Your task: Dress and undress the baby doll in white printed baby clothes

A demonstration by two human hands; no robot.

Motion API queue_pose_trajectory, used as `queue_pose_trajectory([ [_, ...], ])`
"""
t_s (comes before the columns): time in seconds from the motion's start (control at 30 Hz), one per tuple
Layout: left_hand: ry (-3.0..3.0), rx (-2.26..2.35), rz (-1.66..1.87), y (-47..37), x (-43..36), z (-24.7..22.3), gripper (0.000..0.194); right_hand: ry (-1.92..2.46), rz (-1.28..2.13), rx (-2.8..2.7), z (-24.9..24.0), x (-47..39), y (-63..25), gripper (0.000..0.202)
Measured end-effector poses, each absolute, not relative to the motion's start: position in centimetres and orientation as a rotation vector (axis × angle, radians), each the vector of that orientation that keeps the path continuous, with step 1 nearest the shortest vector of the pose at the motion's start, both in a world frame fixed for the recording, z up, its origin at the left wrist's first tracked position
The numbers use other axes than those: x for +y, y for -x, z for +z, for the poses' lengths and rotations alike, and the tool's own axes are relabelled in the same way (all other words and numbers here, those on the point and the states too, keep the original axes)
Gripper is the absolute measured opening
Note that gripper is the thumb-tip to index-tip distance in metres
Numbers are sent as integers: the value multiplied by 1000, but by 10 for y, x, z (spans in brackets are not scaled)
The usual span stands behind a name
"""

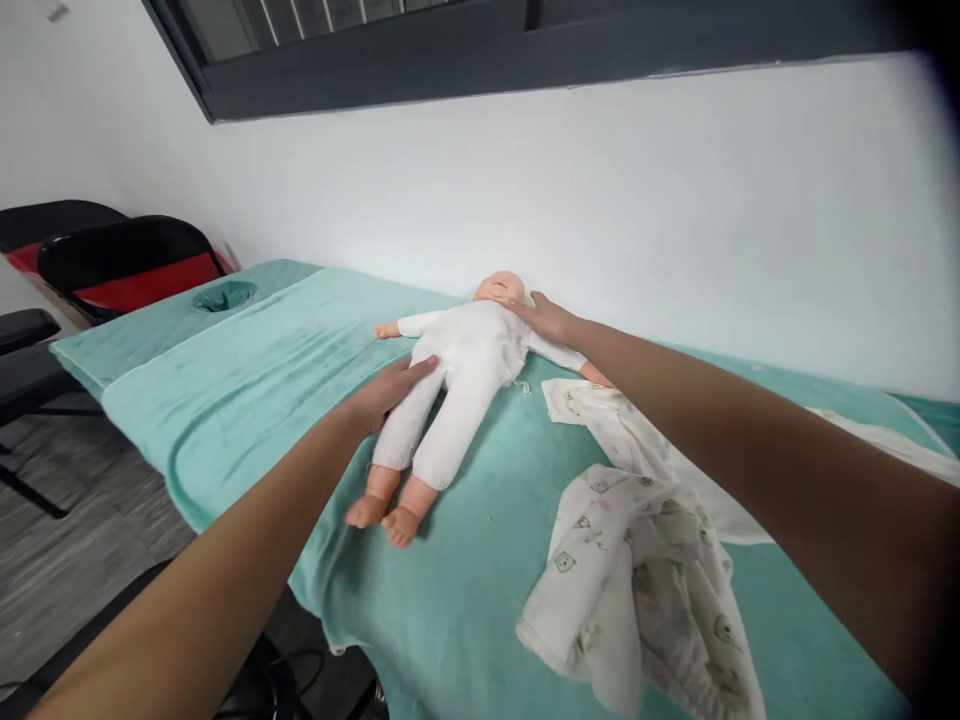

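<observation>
The doll (469, 345) stretched from one o'clock (head) to seven, my left hand (390, 392) on its thigh, grip unclear, my right hand (546, 316) thumb-spread by its neck.

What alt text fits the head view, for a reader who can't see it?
A left hand touches the thigh of a white-clad baby doll lying face up on a green-covered table, while the right hand is at its neck. Patterned white clothes lie at the right; a white wall rises behind, and black chairs stand at left.
</observation>
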State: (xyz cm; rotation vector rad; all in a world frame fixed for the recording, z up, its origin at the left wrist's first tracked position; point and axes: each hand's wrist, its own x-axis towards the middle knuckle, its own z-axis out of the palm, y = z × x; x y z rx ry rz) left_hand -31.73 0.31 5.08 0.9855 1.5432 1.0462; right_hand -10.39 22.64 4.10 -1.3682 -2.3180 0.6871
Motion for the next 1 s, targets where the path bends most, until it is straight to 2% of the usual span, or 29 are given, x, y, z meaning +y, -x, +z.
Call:
queue_pose_trajectory([
  [0.07,-1047,1764,990,322,4,49,60,1493,651,-2338,32,229,70,79],
  [0.13,-1263,2129,1021,319,3,53,63,1598,605,-2345,25,228,22,71],
  [0.2,-1615,2352,1116,304,-3,60,54,1742,512,-2337,21,220,-33,63],
  [0.3,-1937,2111,1049,254,-24,68,34,1880,420,-2366,20,197,-114,53],
  [0.43,-1847,1596,678,172,-61,57,37,1828,312,-2597,31,155,-181,37],
  [0.53,-1841,1435,756,123,-79,48,31,1720,205,-2657,50,119,-195,26],
  [0.63,-1932,1220,885,87,-83,55,23,1570,129,-2656,77,78,-192,31],
  [0.7,-2040,1131,975,67,-81,68,24,1337,117,-2638,98,44,-188,34],
  [0.83,-2268,1272,1278,34,-76,94,51,911,332,-2593,146,-34,-187,30],
  [0.87,-2353,1290,1285,28,-77,99,51,880,332,-2566,157,-53,-188,29],
  [1.0,-2694,1326,972,18,-87,121,16,954,344,-2567,188,-110,-206,28],
])
